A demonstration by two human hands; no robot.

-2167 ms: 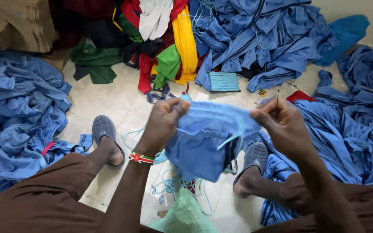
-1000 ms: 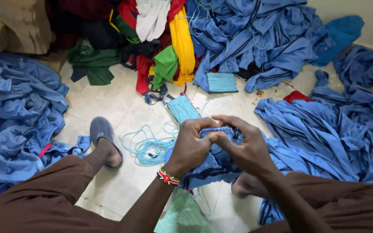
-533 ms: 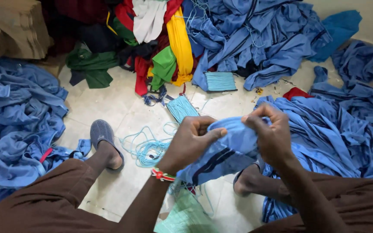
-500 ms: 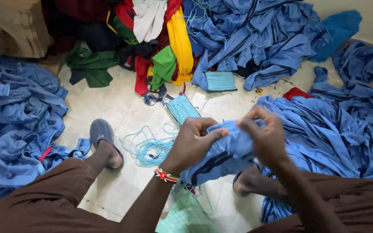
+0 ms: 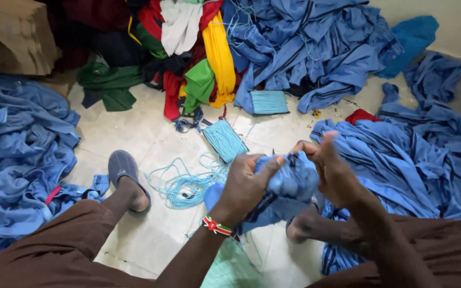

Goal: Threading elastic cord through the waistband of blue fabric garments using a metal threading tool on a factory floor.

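I hold a bunched light-blue garment (image 5: 289, 184) with dark stripes in front of me, above my lap. My left hand (image 5: 246, 186) grips its left side, fingers curled over the top edge; a beaded wristband sits on that wrist. My right hand (image 5: 332, 170) pinches the garment's right edge, thumb and fingers closed on the cloth. The rest of the garment hangs down between my knees, partly hidden by my hands.
Heaps of blue garments lie on the left (image 5: 17, 154), right (image 5: 401, 160) and at the back (image 5: 316, 48). Coloured cloths (image 5: 209, 58) are piled at the back. Turquoise cord (image 5: 185, 184) and flat cord bundles (image 5: 225, 140) lie on the tiled floor. My foot in a grey sandal (image 5: 126, 176) rests nearby.
The garment was spread wide between my hands, then gathered into a bunch; my hands have come close together and now shift along its top edge.
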